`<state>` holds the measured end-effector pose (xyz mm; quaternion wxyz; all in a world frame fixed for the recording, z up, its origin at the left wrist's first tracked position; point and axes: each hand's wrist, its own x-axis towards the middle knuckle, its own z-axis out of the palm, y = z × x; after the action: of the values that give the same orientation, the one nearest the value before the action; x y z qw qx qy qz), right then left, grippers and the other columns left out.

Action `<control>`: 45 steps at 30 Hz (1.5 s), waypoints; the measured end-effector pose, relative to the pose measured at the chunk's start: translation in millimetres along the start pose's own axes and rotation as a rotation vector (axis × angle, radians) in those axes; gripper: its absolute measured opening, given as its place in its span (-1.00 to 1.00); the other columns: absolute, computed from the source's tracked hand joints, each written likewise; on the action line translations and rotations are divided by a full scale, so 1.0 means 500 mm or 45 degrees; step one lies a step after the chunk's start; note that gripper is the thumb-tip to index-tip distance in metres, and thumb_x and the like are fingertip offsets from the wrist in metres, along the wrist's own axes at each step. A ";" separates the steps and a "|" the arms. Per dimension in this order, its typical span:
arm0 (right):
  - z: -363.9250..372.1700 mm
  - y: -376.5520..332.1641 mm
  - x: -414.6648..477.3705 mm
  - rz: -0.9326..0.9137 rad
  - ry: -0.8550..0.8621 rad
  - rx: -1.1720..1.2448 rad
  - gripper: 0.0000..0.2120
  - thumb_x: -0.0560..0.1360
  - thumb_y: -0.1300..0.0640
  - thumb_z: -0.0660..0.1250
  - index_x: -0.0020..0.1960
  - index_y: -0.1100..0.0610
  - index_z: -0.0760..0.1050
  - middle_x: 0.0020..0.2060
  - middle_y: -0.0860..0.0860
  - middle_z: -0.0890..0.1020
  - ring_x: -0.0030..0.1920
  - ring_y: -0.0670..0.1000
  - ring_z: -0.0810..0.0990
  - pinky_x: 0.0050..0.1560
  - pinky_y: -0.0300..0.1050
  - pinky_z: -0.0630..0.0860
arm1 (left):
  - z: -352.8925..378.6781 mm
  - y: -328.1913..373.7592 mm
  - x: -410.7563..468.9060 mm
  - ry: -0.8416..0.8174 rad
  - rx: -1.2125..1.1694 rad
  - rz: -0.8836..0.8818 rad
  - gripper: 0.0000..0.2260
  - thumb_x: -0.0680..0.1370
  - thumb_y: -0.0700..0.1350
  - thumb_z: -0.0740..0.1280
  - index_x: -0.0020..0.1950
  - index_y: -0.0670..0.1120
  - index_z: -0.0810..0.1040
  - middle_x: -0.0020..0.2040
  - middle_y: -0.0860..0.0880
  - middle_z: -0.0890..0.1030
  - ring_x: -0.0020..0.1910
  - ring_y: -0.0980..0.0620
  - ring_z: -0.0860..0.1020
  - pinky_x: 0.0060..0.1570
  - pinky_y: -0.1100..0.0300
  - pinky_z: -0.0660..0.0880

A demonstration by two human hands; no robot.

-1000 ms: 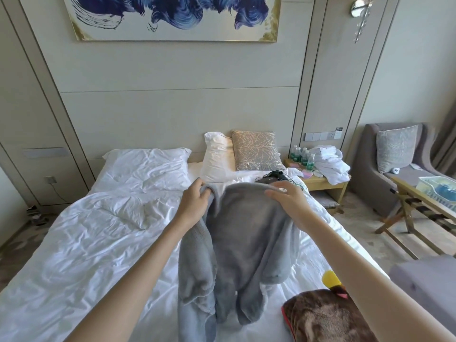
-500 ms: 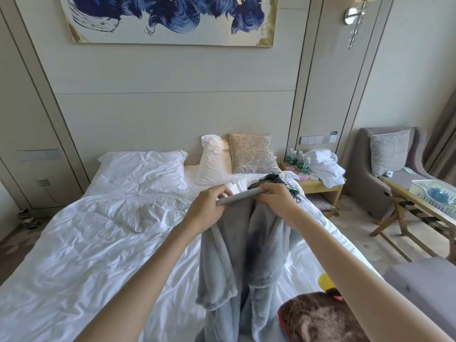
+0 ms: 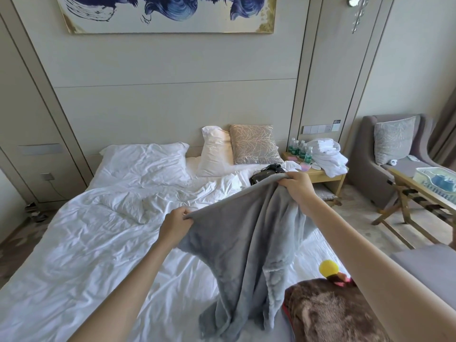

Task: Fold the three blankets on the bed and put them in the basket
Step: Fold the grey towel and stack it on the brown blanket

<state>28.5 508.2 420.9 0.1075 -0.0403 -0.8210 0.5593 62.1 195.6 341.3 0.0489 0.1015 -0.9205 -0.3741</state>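
two blankets: grey blanket (image 3: pixel 246 243), brown blanket (image 3: pixel 328 314)

Grey blanket (image 3: pixel 241 243), mottled brown blanket (image 3: pixel 328 314), white bed (image 3: pixel 86 243).

The brown blanket (image 3: pixel 328 314) is cut off by the bottom edge and partly covered by the right forearm. The grey blanket (image 3: pixel 246 243) hides part of the bed (image 3: pixel 86 243) and of a dark object (image 3: pixel 265 172) behind its top edge; that object cannot be identified. A yellow item (image 3: pixel 328 267) is half hidden behind the brown blanket. The painting (image 3: pixel 167 13) is cropped by the top edge. Bottle labels (image 3: pixel 299 150) are too small to read.
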 end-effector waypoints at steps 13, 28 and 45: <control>0.030 0.009 -0.004 0.249 0.103 0.188 -0.76 0.41 0.24 0.44 0.04 0.11 0.48 -0.16 0.05 0.56 -0.15 0.02 0.54 -0.26 -0.17 0.48 | 0.008 0.077 -0.021 -0.154 -0.549 -0.080 -0.79 0.60 -0.03 0.31 -0.09 -0.15 0.59 -0.20 -0.08 0.52 -0.14 -0.02 0.47 -0.11 0.12 0.38; 0.086 -0.077 -0.077 -0.454 -0.461 0.036 -0.38 0.33 0.40 0.48 0.34 0.19 0.41 0.15 0.09 0.47 0.09 -0.07 0.49 0.09 -0.31 0.44 | -0.007 0.262 -0.068 -0.390 -1.141 0.057 -0.67 0.65 0.00 0.22 0.21 -0.21 0.60 0.05 -0.24 0.64 -0.08 -0.09 0.56 -0.14 0.08 0.42; 0.083 -0.083 -0.077 -1.057 -0.098 -0.504 -0.84 0.46 0.21 0.34 -0.15 0.12 0.34 -0.32 -0.06 0.51 -0.31 -0.02 0.46 -0.30 -0.03 0.46 | -0.002 0.237 -0.061 -0.467 -1.510 -0.139 -0.77 0.66 -0.12 0.18 -0.01 -0.18 0.60 -0.23 -0.11 0.63 -0.20 0.00 0.59 -0.14 0.19 0.53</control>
<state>58.9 448.1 439.8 0.2823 0.2929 -0.8620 0.3026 74.3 284.5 424.2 -0.0812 0.0382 -0.5430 -0.8349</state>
